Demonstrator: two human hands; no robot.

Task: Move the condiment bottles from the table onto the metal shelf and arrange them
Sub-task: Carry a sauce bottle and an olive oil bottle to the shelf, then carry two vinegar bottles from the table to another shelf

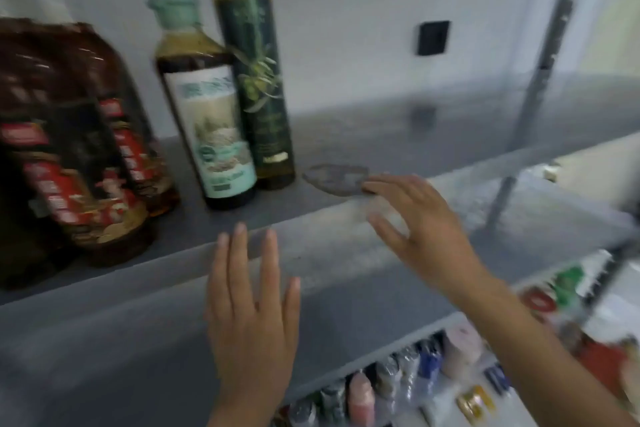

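Observation:
On the grey metal shelf stand a tall dark green olive oil bottle, a brown bottle with a teal cap and pale label, and two large dark jugs with red labels at the left. My left hand hovers flat with straight fingers in front of the shelf's front edge, holding nothing. To the right of the bottles, my right hand is spread open at the shelf edge, also empty.
A dark stain marks the shelf beside my right fingertips. A metal upright post stands at the right. Several small bottles and packets lie below at the lower right. A black wall socket is behind.

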